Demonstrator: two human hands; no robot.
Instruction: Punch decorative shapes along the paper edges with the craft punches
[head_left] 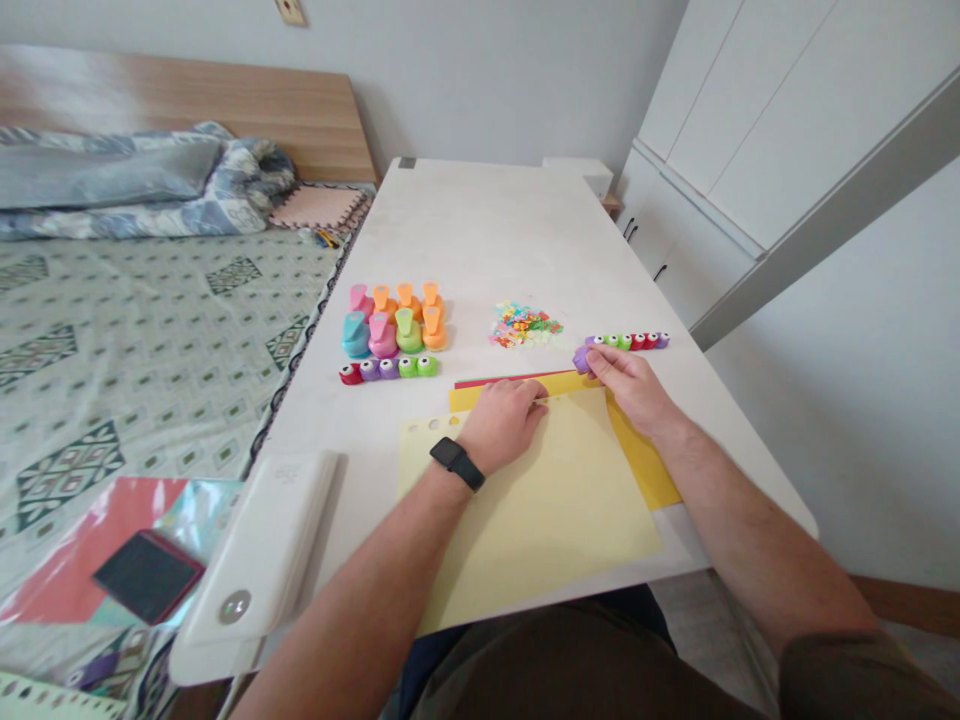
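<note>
Head view: yellow paper point(540, 530) on white table point(480, 240); bed point(150, 340) left, cabinets point(735, 130) right.

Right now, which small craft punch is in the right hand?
The purple craft punch, held in the right hand; the other small punches sit in two rows, untouched.

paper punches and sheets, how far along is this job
Done: a pile of colourful paper cutouts lies on the table, and the pale yellow sheet shows punched holes along one edge. In hand: the right hand holds a small purple punch, and the left hand rests on the sheet. Left: most of the sheet looks unpunched, and the large punches stand grouped nearby.
</note>
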